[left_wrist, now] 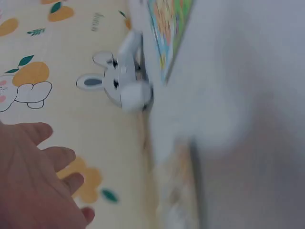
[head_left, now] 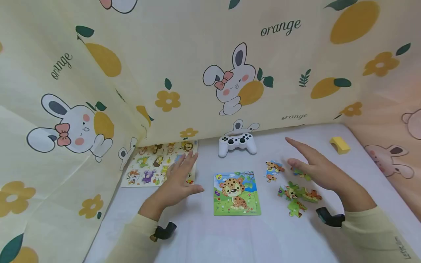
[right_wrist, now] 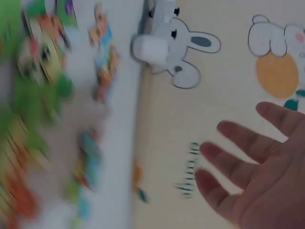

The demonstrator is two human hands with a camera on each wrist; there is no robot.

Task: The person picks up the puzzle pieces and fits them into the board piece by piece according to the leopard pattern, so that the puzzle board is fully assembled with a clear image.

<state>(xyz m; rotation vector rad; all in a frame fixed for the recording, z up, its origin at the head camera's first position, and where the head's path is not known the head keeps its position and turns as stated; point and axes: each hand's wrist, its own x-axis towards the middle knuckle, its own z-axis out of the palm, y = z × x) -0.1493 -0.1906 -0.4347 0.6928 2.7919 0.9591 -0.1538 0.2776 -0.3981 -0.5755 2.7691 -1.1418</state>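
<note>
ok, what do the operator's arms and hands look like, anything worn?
Left hand and right hand: bare, no gloves. Pale yellow-beige left sleeve and right sleeve, dark lettering on the right one. Small black device at each wrist: left device, right device.

The white table (head_left: 233, 237) carries an animal-picture sheet (head_left: 156, 166) at its far left corner, a game controller (head_left: 237, 144) by its far edge, a central leopard puzzle (head_left: 236, 193), jigsaw pieces (head_left: 292, 191) toward its right edge, a yellow block (head_left: 342, 145).
</note>
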